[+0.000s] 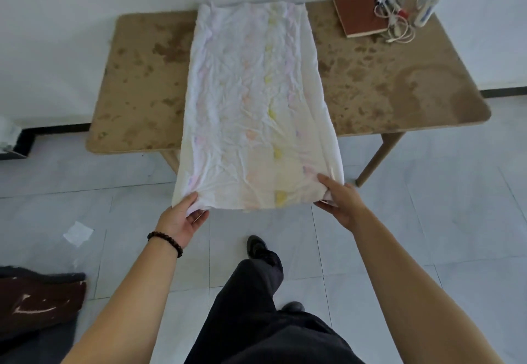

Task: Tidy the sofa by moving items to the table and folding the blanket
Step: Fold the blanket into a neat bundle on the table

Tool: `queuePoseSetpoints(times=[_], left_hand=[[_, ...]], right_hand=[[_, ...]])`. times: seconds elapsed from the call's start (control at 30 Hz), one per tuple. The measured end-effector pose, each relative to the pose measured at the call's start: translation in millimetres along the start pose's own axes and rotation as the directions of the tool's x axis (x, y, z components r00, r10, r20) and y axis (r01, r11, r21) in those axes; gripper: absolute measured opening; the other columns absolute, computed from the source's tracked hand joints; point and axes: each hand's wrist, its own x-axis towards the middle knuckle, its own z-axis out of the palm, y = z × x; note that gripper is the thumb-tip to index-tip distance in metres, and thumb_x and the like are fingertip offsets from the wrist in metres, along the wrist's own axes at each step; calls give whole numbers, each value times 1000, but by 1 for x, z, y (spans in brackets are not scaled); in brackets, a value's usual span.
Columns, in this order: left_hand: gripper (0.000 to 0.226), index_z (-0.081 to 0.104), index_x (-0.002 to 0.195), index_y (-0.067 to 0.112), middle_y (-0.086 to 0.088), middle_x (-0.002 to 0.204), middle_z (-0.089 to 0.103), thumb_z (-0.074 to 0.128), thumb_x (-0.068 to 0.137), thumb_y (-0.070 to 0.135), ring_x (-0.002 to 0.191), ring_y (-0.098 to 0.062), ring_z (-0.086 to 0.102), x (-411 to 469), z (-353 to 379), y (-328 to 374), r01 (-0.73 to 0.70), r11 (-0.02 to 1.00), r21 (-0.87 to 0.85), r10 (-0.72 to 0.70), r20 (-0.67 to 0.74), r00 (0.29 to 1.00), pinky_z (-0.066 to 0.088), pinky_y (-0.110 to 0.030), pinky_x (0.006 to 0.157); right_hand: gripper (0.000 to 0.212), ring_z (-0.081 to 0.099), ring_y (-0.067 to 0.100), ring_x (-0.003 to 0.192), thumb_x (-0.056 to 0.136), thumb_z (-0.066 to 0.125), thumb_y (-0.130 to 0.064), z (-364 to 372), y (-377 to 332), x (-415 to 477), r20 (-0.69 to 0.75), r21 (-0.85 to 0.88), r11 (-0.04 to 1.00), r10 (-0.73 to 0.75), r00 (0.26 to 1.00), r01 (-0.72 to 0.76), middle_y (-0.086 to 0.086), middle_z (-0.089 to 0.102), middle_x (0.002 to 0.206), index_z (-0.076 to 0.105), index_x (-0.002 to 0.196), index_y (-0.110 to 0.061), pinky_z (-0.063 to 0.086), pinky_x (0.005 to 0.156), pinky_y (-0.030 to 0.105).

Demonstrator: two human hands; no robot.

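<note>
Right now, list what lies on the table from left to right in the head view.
blanket → book → cables → white tube

No text or label can be read anywhere.

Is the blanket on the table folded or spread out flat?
Partly folded: the blanket is a narrow strip across the table, layers showing at the near edge that the left hand and right hand grip.
</note>
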Motion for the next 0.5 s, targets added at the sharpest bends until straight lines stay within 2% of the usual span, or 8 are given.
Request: queuePoseSetpoints(times=[0.07, 0.13, 0.23, 0.33, 0.5], left_hand=[[29, 63, 117, 12, -8, 107, 68, 68, 90, 18, 84, -18, 66, -17, 5, 23, -43, 998, -38, 43, 2, 999, 59, -27, 62], [22, 64, 112, 14, -6, 106, 68, 66, 91, 19, 87, -17, 65, -29, 13, 47, -83, 995, -63, 85, 23, 996, 59, -26, 64], [18, 63, 110, 11, -8, 107, 67, 63, 93, 19, 94, -19, 62, -34, 28, 82, -124, 988, -89, 128, 37, 991, 60, -27, 69], [10, 62, 99, 7, -9, 98, 65, 58, 96, 16, 89, -19, 61, -24, 51, 114, -121, 990, -77, 124, 35, 992, 60, -27, 68], [8, 62, 88, 2, -13, 94, 64, 59, 91, 9, 83, -21, 63, 32, 94, 172, -44, 992, -116, 48, 31, 998, 62, -30, 66]], right_hand=[[56, 68, 28, 105, 83, 79, -25, 1, -23, -18, 5, 17, 999, -40, 999, 40, 12, 67, 119, 55, 127, -1, 60, 86, 42], [57, 66, 29, 107, 82, 79, -24, 2, -45, -30, 26, 44, 997, -69, 997, 68, 12, 65, 121, 54, 129, -3, 59, 87, 45], [43, 68, 29, 103, 86, 75, -17, 6, -76, -33, 84, 78, 993, -98, 992, 91, 14, 67, 116, 57, 122, -1, 62, 78, 40], [30, 70, 22, 92, 89, 71, -9, 16, -106, -17, 66, 98, 989, -115, 991, 108, 15, 69, 111, 60, 115, 0, 61, 66, 31], [30, 70, 20, 83, 89, 69, -6, 46, -162, 39, 29, 172, 984, -58, 998, 52, 16, 69, 105, 60, 117, 2, 60, 61, 27]])
